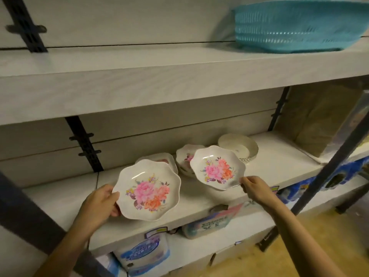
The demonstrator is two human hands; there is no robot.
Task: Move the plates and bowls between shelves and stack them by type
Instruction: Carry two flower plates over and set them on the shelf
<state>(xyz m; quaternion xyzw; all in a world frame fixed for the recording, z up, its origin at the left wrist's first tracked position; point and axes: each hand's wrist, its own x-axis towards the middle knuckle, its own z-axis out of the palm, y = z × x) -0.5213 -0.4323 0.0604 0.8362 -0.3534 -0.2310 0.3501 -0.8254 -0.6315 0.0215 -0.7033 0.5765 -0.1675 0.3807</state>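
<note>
My left hand (pixel 100 204) grips the left rim of a white scalloped plate with a pink flower print (pixel 147 189), tilted up above the middle shelf (pixel 279 154). My right hand (pixel 253 187) pinches the right rim of a second flowered plate (pixel 217 168), also raised. Behind the left plate lies another flowered dish (pixel 159 157). Behind the right plate sits a flowered bowl (pixel 184 156). A plain white bowl (pixel 237 145) stands at the back right, tilted on a perforated white piece (pixel 245 159).
The upper shelf (pixel 119 76) carries a turquoise plastic basket (pixel 295 25) at the right. A brown paper bag (pixel 319 120) stands at the middle shelf's right end. Dark metal uprights (pixel 327 166) frame the rack. Packaged goods (pixel 143 254) fill the shelf below.
</note>
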